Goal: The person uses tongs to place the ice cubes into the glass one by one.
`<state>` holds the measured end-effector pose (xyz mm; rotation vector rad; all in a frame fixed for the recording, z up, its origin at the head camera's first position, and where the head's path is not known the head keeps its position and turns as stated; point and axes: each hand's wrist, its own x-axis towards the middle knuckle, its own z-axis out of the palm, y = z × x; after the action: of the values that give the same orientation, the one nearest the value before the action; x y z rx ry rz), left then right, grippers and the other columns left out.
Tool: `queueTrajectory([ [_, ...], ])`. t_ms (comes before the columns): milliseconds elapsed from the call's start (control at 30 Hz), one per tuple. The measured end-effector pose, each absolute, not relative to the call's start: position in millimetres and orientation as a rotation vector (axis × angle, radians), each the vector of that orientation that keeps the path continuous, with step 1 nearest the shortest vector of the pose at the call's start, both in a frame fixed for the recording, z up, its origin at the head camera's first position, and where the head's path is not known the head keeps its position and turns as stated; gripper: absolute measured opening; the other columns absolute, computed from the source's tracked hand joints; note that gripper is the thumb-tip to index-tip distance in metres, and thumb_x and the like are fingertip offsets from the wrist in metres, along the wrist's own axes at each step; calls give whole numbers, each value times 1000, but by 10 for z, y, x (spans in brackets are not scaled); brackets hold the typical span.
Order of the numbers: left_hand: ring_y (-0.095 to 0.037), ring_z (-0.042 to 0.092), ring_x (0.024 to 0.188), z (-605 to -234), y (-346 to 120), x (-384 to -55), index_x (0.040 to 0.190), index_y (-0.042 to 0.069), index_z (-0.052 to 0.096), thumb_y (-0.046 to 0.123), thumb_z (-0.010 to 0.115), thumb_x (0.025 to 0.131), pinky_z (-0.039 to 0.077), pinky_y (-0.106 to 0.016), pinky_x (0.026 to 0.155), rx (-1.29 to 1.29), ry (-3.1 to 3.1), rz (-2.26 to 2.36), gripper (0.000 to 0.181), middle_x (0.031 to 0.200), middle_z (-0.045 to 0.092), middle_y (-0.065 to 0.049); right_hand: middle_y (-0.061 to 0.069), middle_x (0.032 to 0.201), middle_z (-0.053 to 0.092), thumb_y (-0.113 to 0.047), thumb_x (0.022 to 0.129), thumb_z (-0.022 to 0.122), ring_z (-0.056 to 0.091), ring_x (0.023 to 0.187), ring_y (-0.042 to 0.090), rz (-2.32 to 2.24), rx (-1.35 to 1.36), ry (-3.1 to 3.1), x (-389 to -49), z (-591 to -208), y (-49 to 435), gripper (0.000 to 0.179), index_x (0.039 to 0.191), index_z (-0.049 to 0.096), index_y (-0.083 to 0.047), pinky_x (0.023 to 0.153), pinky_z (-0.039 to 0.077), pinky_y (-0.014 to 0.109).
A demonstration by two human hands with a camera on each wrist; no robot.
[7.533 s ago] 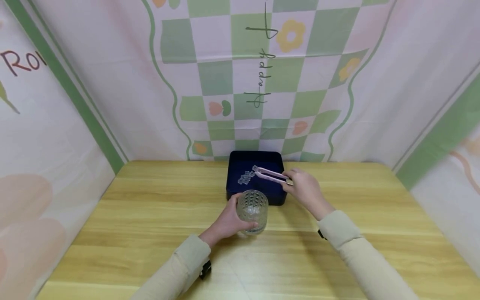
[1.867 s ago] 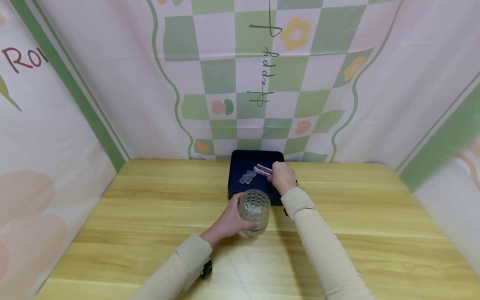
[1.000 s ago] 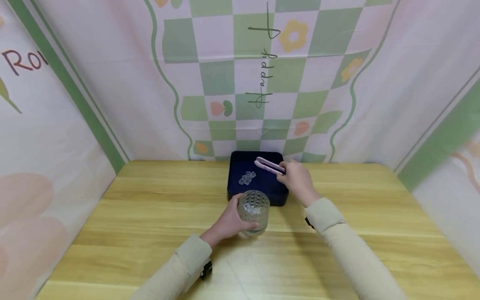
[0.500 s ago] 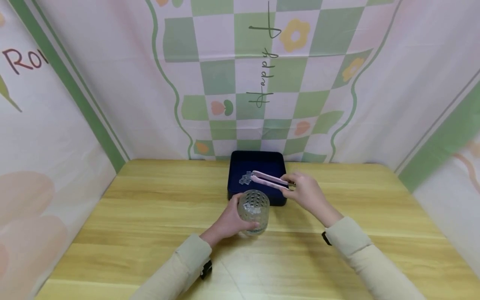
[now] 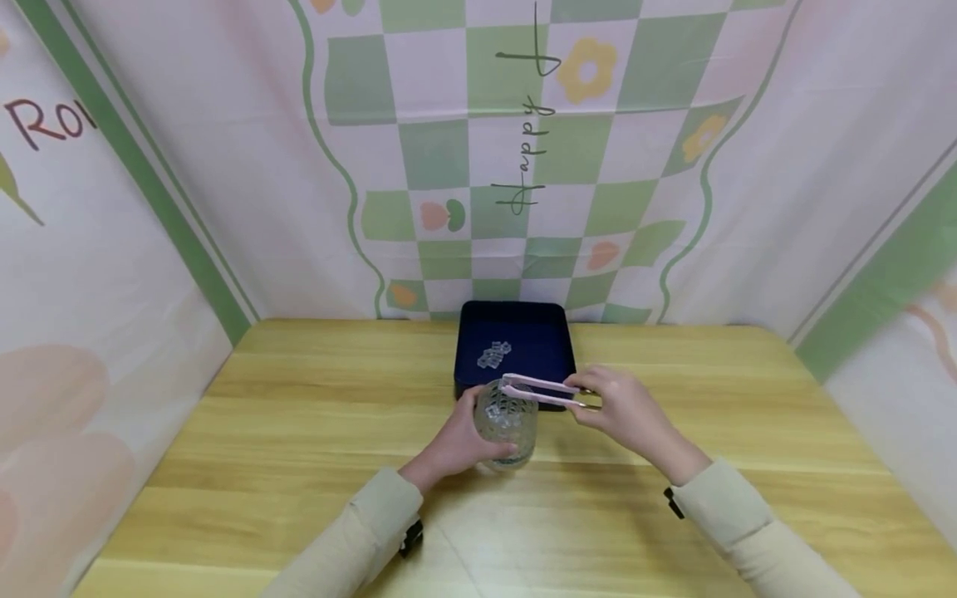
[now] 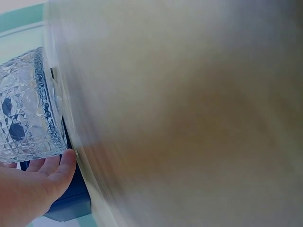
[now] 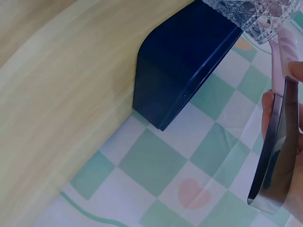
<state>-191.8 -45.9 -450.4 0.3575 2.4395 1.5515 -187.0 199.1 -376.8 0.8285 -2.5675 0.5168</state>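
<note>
Grip: left hand [image 5: 453, 436] curled round the glass [image 5: 517, 433], thumb across its near side; right hand [image 5: 624, 407] pinching the tongs [image 5: 542, 397] between thumb and fingers.
Backdrop: patterned cloth [image 5: 434, 158] hanging behind, with green and white checks, flowers and sideways lettering.
Table: pale wooden top [image 5: 321, 390], its far edge running along the foot of the cloth.
Sleeves: pale beige [image 5: 385, 502], on both arms.
Tray: square dark blue tray [image 5: 542, 349] at the far edge of the table, with raised walls.
Glass: clear, with a cut pattern, mouth up, at the near side of the tray; pale shapes show inside, too small to make out. Whether its base touches the table cannot be told.
Tongs: pink arms with a metal bend, reaching from the right so that the ends are over the mouth of the glass; the arms stand a little apart, and whether the tips hold anything cannot be told.
Wrist gear: a black piece [image 5: 412, 538] by each cuff.
Clear pieces: small cluster [image 5: 493, 355] on the tray floor, left of its middle, some touching.
</note>
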Motion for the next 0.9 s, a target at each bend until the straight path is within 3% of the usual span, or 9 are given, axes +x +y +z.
queueTrajectory([
  [367, -31, 46, 126, -4498, -460, -1913, 146, 5, 24, 32, 84, 71, 40, -50, 105, 347, 2445, 1534, 100, 142, 41, -16, 2, 88, 70, -7, 74, 78, 66, 73, 16, 510, 899, -2532, -1843, -3827, 2034, 22, 95, 72, -7, 62, 54, 29],
  [900, -31, 46, 125, -4460, -456, -1895, 146, 5, 24, 29, 84, 71, 40, -50, 105, 343, 2443, 1527, 99, 142, 41, -16, 3, 90, 70, -10, 76, 77, 65, 76, 17, 547, 862, -2611, -1839, -3830, 2044, 24, 99, 72, -6, 64, 54, 29],
])
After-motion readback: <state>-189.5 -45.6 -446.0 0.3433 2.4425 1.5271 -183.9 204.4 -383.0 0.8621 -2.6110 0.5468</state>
